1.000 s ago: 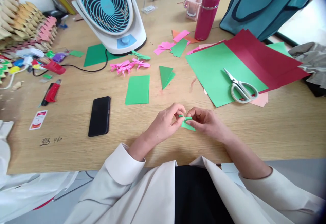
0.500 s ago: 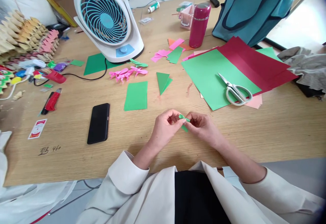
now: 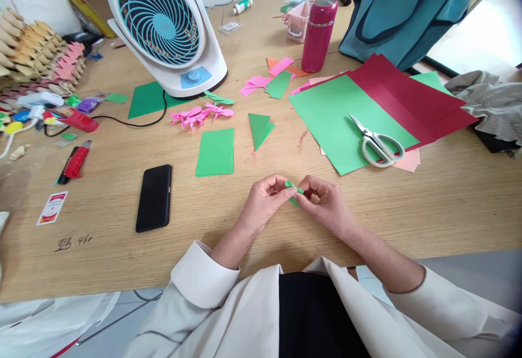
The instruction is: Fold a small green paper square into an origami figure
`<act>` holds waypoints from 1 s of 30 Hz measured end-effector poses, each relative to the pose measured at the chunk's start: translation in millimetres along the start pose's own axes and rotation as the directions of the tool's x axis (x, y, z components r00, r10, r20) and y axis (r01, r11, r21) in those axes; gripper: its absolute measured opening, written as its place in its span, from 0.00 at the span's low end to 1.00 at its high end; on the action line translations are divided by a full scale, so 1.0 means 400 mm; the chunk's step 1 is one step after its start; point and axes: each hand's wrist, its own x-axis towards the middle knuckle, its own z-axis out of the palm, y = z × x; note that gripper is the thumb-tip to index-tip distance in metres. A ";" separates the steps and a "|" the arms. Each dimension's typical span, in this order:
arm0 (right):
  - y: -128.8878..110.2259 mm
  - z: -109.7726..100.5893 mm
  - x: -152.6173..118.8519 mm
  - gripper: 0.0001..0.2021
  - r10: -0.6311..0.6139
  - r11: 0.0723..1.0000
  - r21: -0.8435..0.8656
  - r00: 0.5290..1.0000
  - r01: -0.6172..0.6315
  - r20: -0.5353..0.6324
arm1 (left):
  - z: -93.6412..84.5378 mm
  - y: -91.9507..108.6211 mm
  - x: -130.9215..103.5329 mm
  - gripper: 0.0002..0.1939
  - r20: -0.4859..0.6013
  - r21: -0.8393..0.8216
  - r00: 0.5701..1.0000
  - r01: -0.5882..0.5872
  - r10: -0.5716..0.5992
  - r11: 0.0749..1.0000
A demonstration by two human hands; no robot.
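Note:
Both hands meet above the near part of the table, pinching one small piece of folded green paper point(image 3: 294, 188). My left hand point(image 3: 269, 198) grips its left end between thumb and fingertips. On the other side, my right hand point(image 3: 324, 203) is closed on the right end. Fingers cover much of the paper, so its full shape is hidden. Beyond the hands lie a folded green triangle point(image 3: 258, 130) and a small stack of green rectangles point(image 3: 215, 152). White-handled scissors point(image 3: 382, 149) rest on a large green sheet point(image 3: 326, 119) to the right.
A black phone point(image 3: 154, 198) and red utility knife point(image 3: 76, 162) lie left. Folded pink paper pieces point(image 3: 199, 115) sit before a white fan point(image 3: 163, 29). A magenta flask point(image 3: 319, 35) and a teal bag point(image 3: 403, 16) stand at the back, with red sheets point(image 3: 408, 97) in front.
The camera view has turned slightly, so things on the left appear a little further left. Both hands keep their pinch on the green paper with hardly any shift.

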 end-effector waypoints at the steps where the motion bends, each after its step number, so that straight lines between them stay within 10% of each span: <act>1: 0.002 0.000 0.000 0.12 0.013 1.000 0.025 1.000 -0.013 0.012 | 0.001 0.000 -0.002 0.15 -0.004 -0.026 1.000 0.013 -0.013 1.000; 13: 0.031 -0.008 0.015 0.11 0.122 0.867 0.471 0.985 -0.164 0.119 | -0.007 -0.004 -0.010 0.11 -0.013 0.252 0.996 -0.080 0.086 0.964; 30: 0.042 -0.007 0.015 0.14 0.054 0.949 0.301 0.989 -0.093 0.134 | -0.013 0.000 -0.009 0.09 0.070 0.497 0.975 -0.216 0.209 0.840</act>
